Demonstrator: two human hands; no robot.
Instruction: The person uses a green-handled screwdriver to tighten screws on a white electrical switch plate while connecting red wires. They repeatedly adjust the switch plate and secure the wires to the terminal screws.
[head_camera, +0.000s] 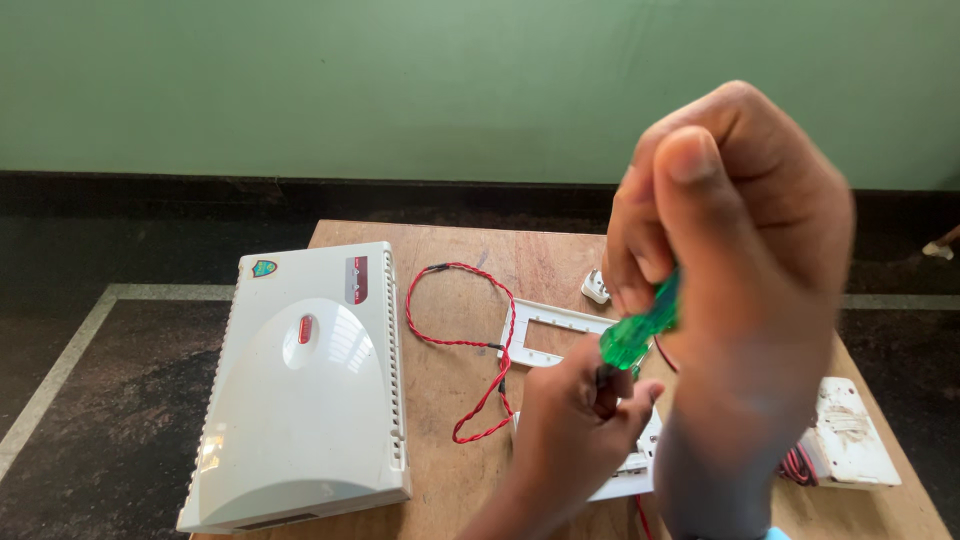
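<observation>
R hand (740, 250) fingers clenched on green screwdriver (640, 330); L hand (580, 420) grips its shaft (white casing (310, 400) w/ red labels).

Two bare hands show in the picture. The right hand (740, 250) looks big because it is close to the camera, and its thumbnail is short. The left hand (585, 420) looks smaller. No rings or watch show on them. A tiny bit of light blue sleeve (775, 534) peeks out at the right wrist.

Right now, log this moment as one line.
right hand: grips green screwdriver | left hand: steadies its shaft on white frame | red wire beside
</observation>
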